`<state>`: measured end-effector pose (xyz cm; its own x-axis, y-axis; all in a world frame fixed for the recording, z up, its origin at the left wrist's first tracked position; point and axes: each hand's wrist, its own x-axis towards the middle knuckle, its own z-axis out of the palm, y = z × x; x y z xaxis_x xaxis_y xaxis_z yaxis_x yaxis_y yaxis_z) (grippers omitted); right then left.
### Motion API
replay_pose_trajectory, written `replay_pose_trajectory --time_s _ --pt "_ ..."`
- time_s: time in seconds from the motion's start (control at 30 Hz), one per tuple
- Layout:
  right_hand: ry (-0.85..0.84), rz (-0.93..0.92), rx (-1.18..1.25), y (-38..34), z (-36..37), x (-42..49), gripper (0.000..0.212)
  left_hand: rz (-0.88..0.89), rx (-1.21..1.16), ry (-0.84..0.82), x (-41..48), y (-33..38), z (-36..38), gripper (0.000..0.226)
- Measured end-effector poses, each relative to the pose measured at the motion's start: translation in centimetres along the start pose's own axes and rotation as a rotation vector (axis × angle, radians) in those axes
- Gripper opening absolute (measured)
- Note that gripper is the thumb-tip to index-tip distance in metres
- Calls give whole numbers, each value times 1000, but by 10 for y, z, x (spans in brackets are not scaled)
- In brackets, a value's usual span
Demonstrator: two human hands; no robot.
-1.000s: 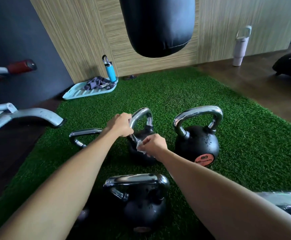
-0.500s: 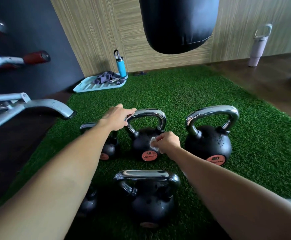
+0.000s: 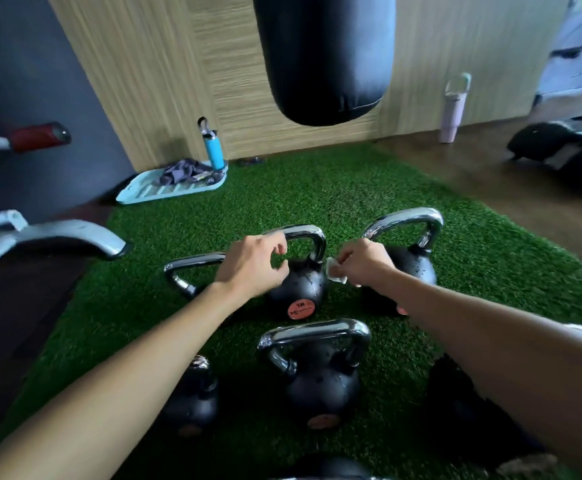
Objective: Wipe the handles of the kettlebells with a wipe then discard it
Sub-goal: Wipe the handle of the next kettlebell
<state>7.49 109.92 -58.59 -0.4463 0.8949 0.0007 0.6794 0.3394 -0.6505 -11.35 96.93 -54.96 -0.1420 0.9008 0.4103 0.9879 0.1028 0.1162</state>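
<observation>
Several black kettlebells with chrome handles stand on the green turf mat (image 3: 351,188). My left hand (image 3: 251,265) curls around the left corner of the middle kettlebell's handle (image 3: 305,233); its body (image 3: 300,289) carries an orange label. My right hand (image 3: 360,265) pinches a crumpled white wipe (image 3: 336,276) just right of that handle's right leg, in front of the right kettlebell (image 3: 407,220). A left kettlebell (image 3: 192,263) lies partly behind my left arm. Close to me stand a near kettlebell (image 3: 313,334) and a small one (image 3: 192,400).
A black punching bag (image 3: 324,57) hangs above the mat's far side. A light blue tray (image 3: 144,194) with a cloth and a blue bottle (image 3: 213,150) sits by the wooden wall. A pale tumbler (image 3: 452,112) stands at right. A grey machine leg (image 3: 67,237) reaches in from the left.
My right hand with the wipe has moved up and right, off the middle handle's lower right leg. My left hand has stayed at the handle's left corner. The view has shifted.
</observation>
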Motion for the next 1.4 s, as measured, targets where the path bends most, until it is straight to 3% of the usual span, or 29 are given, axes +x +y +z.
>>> replay_pose_trajectory --time_s 0.17,0.3,0.43,0.53,0.7,0.8,0.9,1.03,1.23,1.4 --pt "-26 -27 -186 -8 -48 -74 17 6 -212 -31 -20 14 0 37" --pt "34 -21 -308 -6 -92 -145 18 67 -438 0 -38 50 6 30" --pt "-51 2 -505 -4 -124 -209 25 124 -520 -55 -65 106 -8 27" --pt "-65 12 -497 7 -140 -257 21 178 -603 -128 -88 161 -30 26" --pt "-87 12 -488 57 -160 -338 18 317 -649 -395 -141 247 -45 21" --pt "-58 8 -450 84 -172 -377 24 377 -632 -649 -172 276 -44 19" --pt "-39 -43 -422 101 -182 -406 22 413 -622 -824 -190 295 -42 28" --pt "-14 -130 -457 119 -179 -432 21 400 -531 -744 -189 307 -47 38" --pt "11 -310 -403 130 -149 -442 22 355 -428 -658 -197 321 -53 34" --pt "81 -245 -422 149 -161 -446 22 304 -408 -658 -203 323 -58 38"
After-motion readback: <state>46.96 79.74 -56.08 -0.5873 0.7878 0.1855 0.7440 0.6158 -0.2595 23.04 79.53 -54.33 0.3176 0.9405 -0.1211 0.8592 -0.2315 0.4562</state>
